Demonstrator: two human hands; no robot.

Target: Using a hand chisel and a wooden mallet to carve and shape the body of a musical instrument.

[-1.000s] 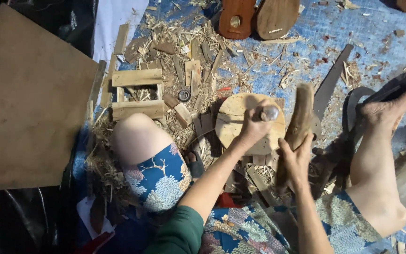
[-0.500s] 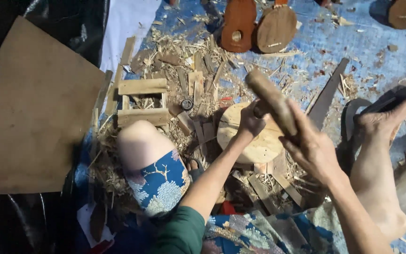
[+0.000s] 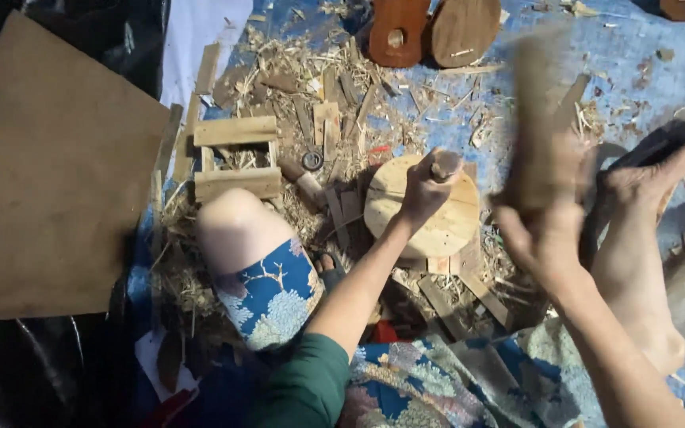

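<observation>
Head view: right hand (image 3: 545, 230) raises, apparently, mallet (image 3: 534, 127).

Blue tarp floor (image 3: 644, 55), wood shavings (image 3: 295, 71)

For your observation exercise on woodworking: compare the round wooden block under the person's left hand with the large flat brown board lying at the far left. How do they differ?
The round wooden block is circular, pale and thick; the flat brown board is straight-edged, darker brown and thin. The block is far smaller than the board. The left hand holds a wooden-handled tool upright on the block, while nothing touches the board. The block sits among wood shavings; the board lies mostly clear of them. Both lie flat on the floor.
</observation>
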